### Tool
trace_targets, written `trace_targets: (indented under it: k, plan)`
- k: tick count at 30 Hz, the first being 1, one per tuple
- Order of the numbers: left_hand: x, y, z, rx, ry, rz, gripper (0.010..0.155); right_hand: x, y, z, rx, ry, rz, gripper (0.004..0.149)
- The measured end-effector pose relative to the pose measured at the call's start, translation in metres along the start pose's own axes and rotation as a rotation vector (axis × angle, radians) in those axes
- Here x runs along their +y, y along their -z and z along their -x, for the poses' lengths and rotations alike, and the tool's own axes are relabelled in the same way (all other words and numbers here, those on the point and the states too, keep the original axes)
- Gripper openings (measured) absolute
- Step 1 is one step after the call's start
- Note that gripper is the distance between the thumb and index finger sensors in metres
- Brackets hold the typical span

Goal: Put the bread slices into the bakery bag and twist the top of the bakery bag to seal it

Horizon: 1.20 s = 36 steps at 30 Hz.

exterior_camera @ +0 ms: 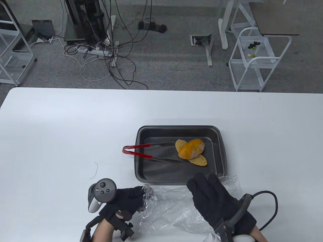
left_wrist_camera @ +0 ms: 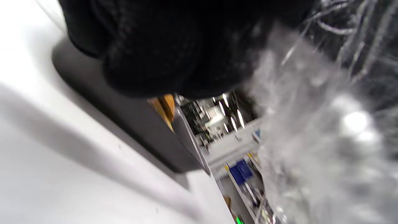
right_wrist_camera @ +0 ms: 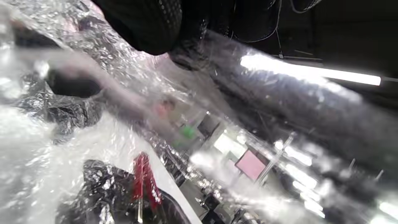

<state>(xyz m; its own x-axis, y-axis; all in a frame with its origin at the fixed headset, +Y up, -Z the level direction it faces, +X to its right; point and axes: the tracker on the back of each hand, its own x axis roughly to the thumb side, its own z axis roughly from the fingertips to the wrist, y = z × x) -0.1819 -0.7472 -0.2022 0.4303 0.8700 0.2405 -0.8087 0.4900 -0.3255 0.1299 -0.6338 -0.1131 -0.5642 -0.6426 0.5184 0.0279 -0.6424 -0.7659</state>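
Note:
A clear crinkled bakery bag lies flat on the white table in front of a dark baking tray. In the tray lie orange-brown bread slices, overlapping, with red-handled tongs beside them. My left hand grips the bunched left end of the bag; the bag fills the right of the left wrist view. My right hand lies on the bag's right part with fingers stretched toward the tray. In the right wrist view the plastic bag covers nearly everything, with the tongs showing through.
The table spreads wide to the left and behind the tray. A thin thread lies left of the tray. Beyond the far edge are cables, stands and a white cart on the floor.

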Motion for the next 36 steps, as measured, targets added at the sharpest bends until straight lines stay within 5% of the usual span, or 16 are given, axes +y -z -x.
trace_targets:
  k: [2, 7, 10, 11, 15, 20, 28, 32, 36]
  plan:
    - [0.009, -0.006, -0.003, 0.011, 0.014, -0.111, 0.048, 0.001, -0.002, 0.001, -0.044, -0.028, 0.057, 0.043]
    - [0.027, -0.024, -0.014, 0.0, -0.016, -0.318, 0.052, 0.014, 0.002, 0.002, 0.047, -0.066, -0.128, 0.058]
    - [0.035, -0.037, -0.022, 0.001, 0.045, -0.518, 0.053, 0.014, 0.011, 0.006, 0.243, 0.028, -0.21, 0.073]
    - [0.036, -0.04, -0.024, -0.005, 0.049, -0.556, 0.053, 0.008, 0.015, 0.007, 0.32, 0.133, -0.151, 0.072]
    - [0.035, -0.045, -0.029, -0.024, 0.079, -0.611, 0.054, -0.004, 0.026, 0.0, 0.378, 0.394, 0.094, 0.066]
    - [0.034, -0.047, -0.034, -0.016, 0.115, -0.611, 0.054, -0.004, 0.044, -0.027, 0.539, 0.66, -0.081, 0.096]
    - [0.028, -0.057, -0.048, 0.015, 0.226, -0.709, 0.055, 0.04, 0.053, -0.068, 0.853, 1.086, -0.164, 0.112]
    - [0.015, -0.055, -0.056, -0.011, 0.316, -0.673, 0.055, 0.065, 0.06, -0.059, 0.966, 1.02, -0.183, 0.104]
    - [0.009, -0.054, -0.062, -0.021, 0.423, -0.675, 0.056, 0.083, 0.058, -0.037, 1.055, 0.951, -0.177, 0.064]
